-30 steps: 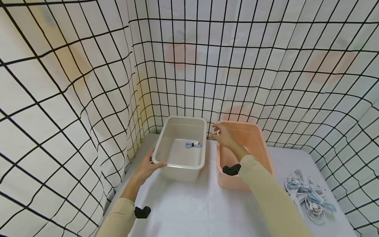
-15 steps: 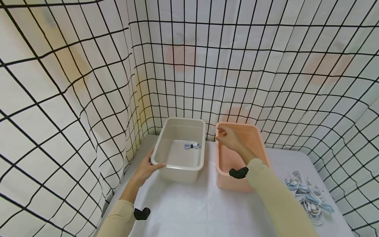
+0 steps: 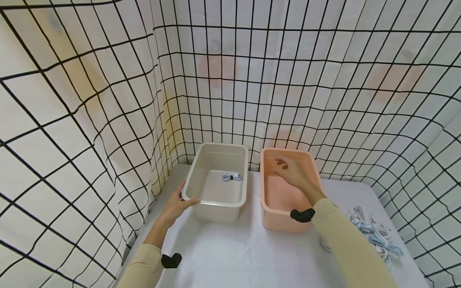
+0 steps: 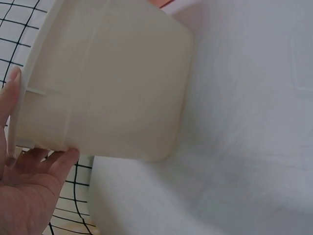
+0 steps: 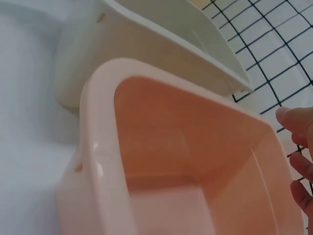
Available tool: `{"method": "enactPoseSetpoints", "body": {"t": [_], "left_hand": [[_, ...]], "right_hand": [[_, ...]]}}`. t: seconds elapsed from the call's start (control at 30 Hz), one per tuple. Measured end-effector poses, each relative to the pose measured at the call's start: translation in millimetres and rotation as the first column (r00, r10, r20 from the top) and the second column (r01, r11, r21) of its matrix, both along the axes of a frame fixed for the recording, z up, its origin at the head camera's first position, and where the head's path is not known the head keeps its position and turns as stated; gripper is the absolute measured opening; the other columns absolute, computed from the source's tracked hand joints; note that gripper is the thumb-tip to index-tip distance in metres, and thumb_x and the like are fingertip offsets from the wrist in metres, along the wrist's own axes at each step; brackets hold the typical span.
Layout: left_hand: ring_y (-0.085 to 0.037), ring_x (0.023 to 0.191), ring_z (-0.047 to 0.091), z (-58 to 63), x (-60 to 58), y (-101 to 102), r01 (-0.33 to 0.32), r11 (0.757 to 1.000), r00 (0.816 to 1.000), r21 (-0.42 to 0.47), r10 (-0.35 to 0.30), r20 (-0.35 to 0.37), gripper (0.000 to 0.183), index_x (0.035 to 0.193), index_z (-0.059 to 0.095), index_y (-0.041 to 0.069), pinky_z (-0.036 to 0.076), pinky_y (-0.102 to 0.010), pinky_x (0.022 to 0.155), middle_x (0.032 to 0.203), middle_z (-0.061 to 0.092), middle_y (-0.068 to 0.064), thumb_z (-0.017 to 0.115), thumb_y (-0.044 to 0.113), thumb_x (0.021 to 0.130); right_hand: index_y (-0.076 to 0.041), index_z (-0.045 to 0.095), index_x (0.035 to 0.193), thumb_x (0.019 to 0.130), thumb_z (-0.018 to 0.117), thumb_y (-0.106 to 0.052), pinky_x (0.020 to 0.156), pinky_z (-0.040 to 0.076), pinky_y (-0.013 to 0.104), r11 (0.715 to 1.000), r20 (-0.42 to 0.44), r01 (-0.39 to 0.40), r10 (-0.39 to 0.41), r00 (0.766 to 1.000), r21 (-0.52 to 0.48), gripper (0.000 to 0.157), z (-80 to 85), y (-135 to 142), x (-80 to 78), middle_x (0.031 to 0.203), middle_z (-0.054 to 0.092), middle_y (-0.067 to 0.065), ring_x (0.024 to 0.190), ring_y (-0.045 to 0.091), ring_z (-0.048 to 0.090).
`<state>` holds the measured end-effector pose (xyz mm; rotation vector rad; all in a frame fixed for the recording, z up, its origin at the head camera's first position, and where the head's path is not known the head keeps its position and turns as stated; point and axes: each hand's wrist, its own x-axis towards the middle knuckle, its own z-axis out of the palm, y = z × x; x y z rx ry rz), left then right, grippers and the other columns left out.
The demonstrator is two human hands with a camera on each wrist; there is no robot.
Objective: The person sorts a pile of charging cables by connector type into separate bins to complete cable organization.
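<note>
A beige plastic bin (image 3: pixel 216 212) stands on the left side of the table, and a small bundled blue-and-white cable (image 3: pixel 231 177) lies on its floor. My left hand (image 3: pixel 175 207) grips the bin's near left corner. In the left wrist view, the thumb (image 4: pixel 11 90) is at the rim and the other fingers (image 4: pixel 61 164) touch the side wall. Over the peach bin (image 3: pixel 282 222), just to the right, hovers my right hand (image 3: pixel 292 173), fingers loosely bent around nothing. Its fingertips (image 5: pixel 299 164) show at the edge of the right wrist view.
A pile of bundled white and light-blue cables (image 3: pixel 374 236) lies at the right of the white-covered table (image 3: pixel 230 260), partly behind my right sleeve (image 3: pixel 353 244). Black netting (image 3: pixel 284 84) encloses the back and sides. A narrow gap separates the two bins.
My right hand has moved rightward and slightly nearer, from beside the beige bin's right rim to over the peach bin. The left hand keeps its grip on the corner, and the cable stays put.
</note>
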<state>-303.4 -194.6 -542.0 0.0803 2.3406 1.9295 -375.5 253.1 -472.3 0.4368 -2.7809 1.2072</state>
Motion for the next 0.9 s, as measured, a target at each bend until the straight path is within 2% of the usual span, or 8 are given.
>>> {"method": "enactPoseSetpoints", "body": {"t": [0.17, 0.37, 0.6, 0.9], "left_hand": [[-0.044, 0.131, 0.049, 0.7, -0.4, -0.8, 0.003, 1.0, 1.0, 0.0, -0.003, -0.001, 0.103, 0.165, 0.021, 0.01, 0.044, -0.049, 0.105, 0.148, 0.046, -0.03, 0.087, 0.014, 0.087], [-0.044, 0.132, 0.049, 1.5, 1.7, -1.2, 0.019, 1.0, 1.0, -0.015, -0.019, -0.013, 0.102, 0.166, 0.02, 0.01, 0.044, -0.05, 0.104, 0.149, 0.046, -0.029, 0.086, 0.017, 0.088], [-0.043, 0.132, 0.049, 0.5, 1.6, -0.8, 0.026, 1.0, 1.0, -0.009, -0.026, -0.014, 0.102, 0.166, 0.02, 0.01, 0.044, -0.049, 0.104, 0.149, 0.045, -0.029, 0.086, 0.017, 0.088], [-0.046, 0.133, 0.046, 3.2, 4.5, 1.2, 0.022, 1.0, 1.0, -0.015, -0.023, -0.014, 0.102, 0.166, 0.017, 0.007, 0.042, -0.054, 0.107, 0.149, 0.043, -0.032, 0.085, 0.015, 0.089]], "right_hand": [[-0.001, 0.055, 0.146, 0.102, 0.068, -0.021, 0.095, 0.05, 0.056, 0.998, -0.013, 0.047, -0.046, 0.999, 0.04, 0.05, -1.3, 13.2, 9.1, 0.134, 0.06, 0.024, 0.116, 0.042, 0.058], [0.001, 0.055, 0.145, 0.101, 0.07, -0.02, 0.095, 0.049, 0.058, 0.997, -0.04, 0.054, -0.051, 0.998, 0.062, 0.052, -3.3, 30.4, 15.5, 0.131, 0.06, 0.026, 0.113, 0.045, 0.059], [-0.006, 0.053, 0.149, 0.101, 0.07, -0.027, 0.088, 0.052, 0.058, 0.989, -0.013, 0.101, -0.1, 0.995, 0.108, 0.055, -2.5, 47.3, 26.1, 0.135, 0.06, 0.023, 0.118, 0.046, 0.058], [-0.004, 0.052, 0.149, 0.101, 0.07, -0.026, 0.084, 0.056, 0.054, 0.985, -0.03, 0.134, -0.131, 0.991, 0.106, 0.055, -3.9, 71.2, 40.3, 0.132, 0.061, 0.024, 0.114, 0.044, 0.061]]}}
